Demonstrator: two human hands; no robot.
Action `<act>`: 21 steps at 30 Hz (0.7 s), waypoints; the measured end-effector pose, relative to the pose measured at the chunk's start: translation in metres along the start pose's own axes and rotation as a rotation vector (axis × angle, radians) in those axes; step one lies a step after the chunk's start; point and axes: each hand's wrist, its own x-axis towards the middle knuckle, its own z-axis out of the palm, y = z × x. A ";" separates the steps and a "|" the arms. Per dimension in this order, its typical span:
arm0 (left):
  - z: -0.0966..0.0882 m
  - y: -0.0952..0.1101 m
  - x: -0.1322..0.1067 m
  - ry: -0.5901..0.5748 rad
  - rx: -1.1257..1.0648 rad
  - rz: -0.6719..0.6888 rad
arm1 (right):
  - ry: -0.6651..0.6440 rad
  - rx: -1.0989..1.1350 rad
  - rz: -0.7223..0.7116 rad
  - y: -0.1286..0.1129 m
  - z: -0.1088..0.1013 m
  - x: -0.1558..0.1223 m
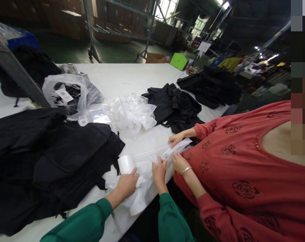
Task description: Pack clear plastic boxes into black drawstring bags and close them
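My left hand [127, 184], in a green sleeve, curls over white plastic beside a white roll [125, 164]. I cannot tell whether the white cylinder end [138, 204] below that hand is part of the same roll. My right hand [159, 171] grips the edge of a thin clear plastic sheet [148, 155], its fingertips partly hidden. Close to it, a co-worker's two hands [176, 138] hold a white printed plastic strip [177, 148] at the sheet's far end.
Black garments [54, 161] cover the left of the white table [112, 72]. Crumpled clear bags [132, 114] and a bagged black item [69, 94] lie in the middle. More black clothing [175, 104] is on the right. A co-worker in red [225, 168] stands at the right edge.
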 end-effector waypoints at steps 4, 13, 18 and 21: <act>0.032 -0.013 -0.037 0.068 -0.048 -0.137 | -0.046 0.028 -0.002 0.000 -0.006 -0.022; 0.093 -0.095 -0.145 0.404 -1.230 -0.744 | -0.345 0.390 -0.529 -0.166 -0.057 -0.116; 0.043 -0.148 -0.254 0.546 -1.578 -0.785 | -0.520 0.358 -0.686 -0.225 -0.051 -0.161; 0.004 -0.155 -0.304 0.607 -1.607 -0.904 | -0.636 0.259 -0.957 -0.241 -0.045 -0.182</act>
